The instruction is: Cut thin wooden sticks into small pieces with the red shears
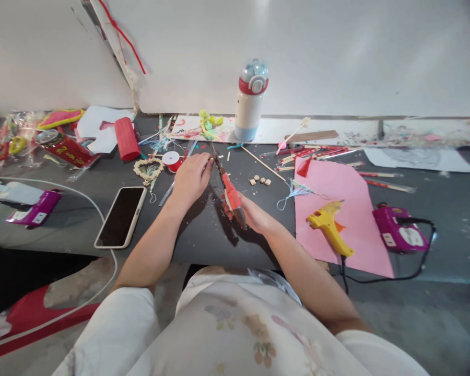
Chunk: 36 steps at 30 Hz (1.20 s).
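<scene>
Box (47, 203), purple with a black cord, sits at the left of the grey tabletop (199, 243); a red can (71, 150) is farther back. Next, a phone (120, 216) lies screen up near the front edge, with a red roll (127, 138) behind it. A heart-shaped ring (141, 174) and a spool (172, 161) lie near my left hand (191, 177). I have its fingertips drawn together beside the tip of the pliers (231, 191); I cannot tell what, if anything, they pinch. The pliers are over the middle of the tabletop, pointing away from me, and my right hand (250, 211) is wrapped around their red handles. Beyond them a bottle (252, 112) stands upright. To the right, I see pale blocks (262, 180) loosely clustered near a thin stick (263, 163). Farther right, a red tassel (304, 167) and a yellow glue gun (331, 227) lie on a pink sheet (329, 183); another purple box (391, 218) adjoins the sheet's right edge.
</scene>
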Available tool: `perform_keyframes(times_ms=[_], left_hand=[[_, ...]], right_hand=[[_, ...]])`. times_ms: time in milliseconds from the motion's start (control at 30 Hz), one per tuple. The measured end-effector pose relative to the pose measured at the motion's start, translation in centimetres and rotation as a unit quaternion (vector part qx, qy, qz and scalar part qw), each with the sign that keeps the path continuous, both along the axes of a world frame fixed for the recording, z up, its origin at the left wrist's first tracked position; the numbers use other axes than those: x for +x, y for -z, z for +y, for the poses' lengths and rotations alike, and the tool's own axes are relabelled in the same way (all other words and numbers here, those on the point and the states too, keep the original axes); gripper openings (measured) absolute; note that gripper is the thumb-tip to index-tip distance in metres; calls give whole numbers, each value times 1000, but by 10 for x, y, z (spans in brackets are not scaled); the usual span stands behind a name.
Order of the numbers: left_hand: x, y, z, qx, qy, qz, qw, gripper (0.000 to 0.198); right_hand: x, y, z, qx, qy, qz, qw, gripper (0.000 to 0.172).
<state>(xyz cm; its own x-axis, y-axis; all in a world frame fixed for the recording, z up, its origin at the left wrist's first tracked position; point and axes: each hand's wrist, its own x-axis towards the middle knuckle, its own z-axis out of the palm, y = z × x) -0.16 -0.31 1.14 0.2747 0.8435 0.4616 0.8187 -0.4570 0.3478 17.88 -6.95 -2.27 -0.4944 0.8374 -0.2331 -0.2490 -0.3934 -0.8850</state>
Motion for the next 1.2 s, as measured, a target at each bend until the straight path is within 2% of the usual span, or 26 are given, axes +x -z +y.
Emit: perform_keyframes(times_ms=[167, 300, 667, 933, 1200], left_hand=[[-1, -2, 0, -13, 11, -11, 1000, 29], [-2, 1, 1, -27, 19, -34, 999, 27], [1, -2, -1, -65, 20, -98, 993, 38], [1, -5, -2, -92, 22, -103, 990, 34], [1, -6, -1, -107, 28, -102, 989, 32]], right_hand=[[0, -4, 1, 28, -9, 5, 1000, 31], [0, -2, 2, 21, -13, 13, 1000, 34], [-2, 5, 5, -8, -8, 26, 1000, 28], [-3, 11, 8, -31, -6, 23, 999, 29], [-1, 16, 6, -11, -12, 30, 999, 29]])
